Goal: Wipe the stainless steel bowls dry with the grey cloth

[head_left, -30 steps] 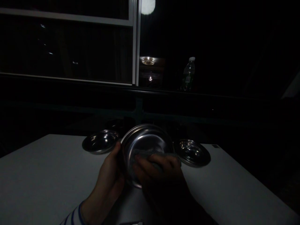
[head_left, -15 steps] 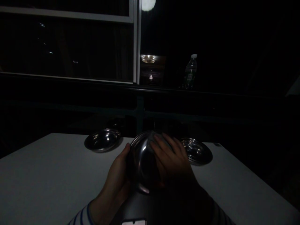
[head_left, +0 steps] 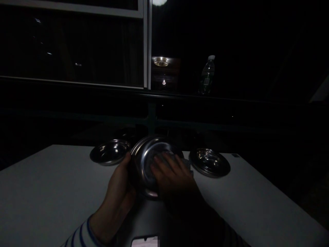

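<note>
The scene is very dark. My left hand (head_left: 120,192) grips the left rim of a shiny steel plate (head_left: 146,154), which is tilted up towards me above the table. My right hand (head_left: 172,175) lies inside the plate with fingers pressed on a grey cloth (head_left: 185,163) that peeks out past the fingertips. A striped sleeve covers my left wrist.
Two more steel plates lie flat on the pale table (head_left: 51,192), one at the left (head_left: 110,152) and one at the right (head_left: 209,162). A plastic bottle (head_left: 207,76) stands on a dark ledge behind. A phone edge (head_left: 145,241) shows at the bottom.
My right hand with the cloth slid from the plate's lower part up to its top, then back to the middle. The plate's tilt shifted; my left hand stayed on the rim.
</note>
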`<act>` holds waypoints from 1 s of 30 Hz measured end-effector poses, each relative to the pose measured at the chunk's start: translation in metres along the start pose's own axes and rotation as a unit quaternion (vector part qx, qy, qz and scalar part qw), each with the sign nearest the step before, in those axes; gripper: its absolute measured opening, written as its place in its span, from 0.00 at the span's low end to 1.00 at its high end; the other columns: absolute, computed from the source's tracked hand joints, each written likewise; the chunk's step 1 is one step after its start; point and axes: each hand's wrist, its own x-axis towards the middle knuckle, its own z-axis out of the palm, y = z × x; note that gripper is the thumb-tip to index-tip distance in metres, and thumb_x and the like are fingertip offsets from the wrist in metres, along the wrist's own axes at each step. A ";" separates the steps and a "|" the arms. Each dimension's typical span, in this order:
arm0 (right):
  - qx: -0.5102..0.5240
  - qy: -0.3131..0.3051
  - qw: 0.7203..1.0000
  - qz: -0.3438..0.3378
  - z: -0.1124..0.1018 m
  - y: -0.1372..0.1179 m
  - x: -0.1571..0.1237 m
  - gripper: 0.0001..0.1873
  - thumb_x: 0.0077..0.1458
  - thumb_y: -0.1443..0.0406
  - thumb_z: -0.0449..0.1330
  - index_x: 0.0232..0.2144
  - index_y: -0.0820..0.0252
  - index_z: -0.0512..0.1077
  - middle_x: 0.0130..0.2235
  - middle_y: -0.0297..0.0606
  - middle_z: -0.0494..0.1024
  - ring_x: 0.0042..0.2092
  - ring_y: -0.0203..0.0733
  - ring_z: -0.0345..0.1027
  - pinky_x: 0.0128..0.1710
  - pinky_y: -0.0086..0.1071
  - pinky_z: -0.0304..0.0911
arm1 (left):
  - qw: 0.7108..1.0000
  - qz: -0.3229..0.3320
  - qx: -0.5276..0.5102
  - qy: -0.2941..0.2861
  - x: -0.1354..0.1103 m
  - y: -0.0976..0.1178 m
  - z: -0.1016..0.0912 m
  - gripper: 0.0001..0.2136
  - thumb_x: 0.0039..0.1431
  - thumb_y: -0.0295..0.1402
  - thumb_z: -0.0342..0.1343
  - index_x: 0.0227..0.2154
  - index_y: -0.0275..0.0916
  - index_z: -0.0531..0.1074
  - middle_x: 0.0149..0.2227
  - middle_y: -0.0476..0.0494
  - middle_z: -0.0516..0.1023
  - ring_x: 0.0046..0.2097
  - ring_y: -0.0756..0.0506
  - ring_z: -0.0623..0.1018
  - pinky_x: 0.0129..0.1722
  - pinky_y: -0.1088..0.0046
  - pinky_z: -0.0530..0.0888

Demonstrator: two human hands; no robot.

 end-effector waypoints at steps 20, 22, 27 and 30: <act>0.020 0.001 1.000 0.008 -0.007 -0.009 0.003 0.18 0.58 0.66 0.46 0.49 0.60 0.67 0.55 0.36 0.68 0.58 0.47 0.54 0.55 0.47 0.52 | 0.999 -0.044 0.006 -0.021 0.001 -0.004 -0.002 0.12 0.59 0.32 0.46 0.27 0.33 0.73 0.21 0.44 0.77 0.23 0.49 0.76 0.22 0.76 0.73; 0.001 0.008 0.999 0.041 -0.007 -0.006 0.003 0.18 0.58 0.68 0.46 0.48 0.62 0.68 0.54 0.39 0.69 0.56 0.48 0.56 0.54 0.47 0.52 | 0.999 -0.037 0.016 -0.034 0.002 -0.005 -0.002 0.11 0.58 0.31 0.48 0.28 0.33 0.74 0.22 0.44 0.77 0.24 0.49 0.76 0.24 0.76 0.73; 0.049 -0.059 0.997 0.005 -0.009 -0.010 0.001 0.19 0.59 0.67 0.45 0.50 0.60 0.66 0.56 0.34 0.65 0.59 0.47 0.51 0.56 0.47 0.49 | 1.000 -0.005 -0.016 0.021 0.004 0.001 -0.001 0.11 0.59 0.30 0.46 0.33 0.33 0.73 0.22 0.46 0.77 0.23 0.50 0.75 0.24 0.77 0.72; 0.057 -0.060 0.997 0.002 -0.010 -0.011 0.002 0.19 0.58 0.68 0.45 0.50 0.61 0.66 0.56 0.35 0.65 0.59 0.47 0.51 0.56 0.47 0.48 | 1.000 -0.006 -0.023 0.016 0.004 0.001 -0.001 0.11 0.60 0.30 0.45 0.33 0.33 0.73 0.23 0.45 0.77 0.24 0.50 0.76 0.25 0.76 0.73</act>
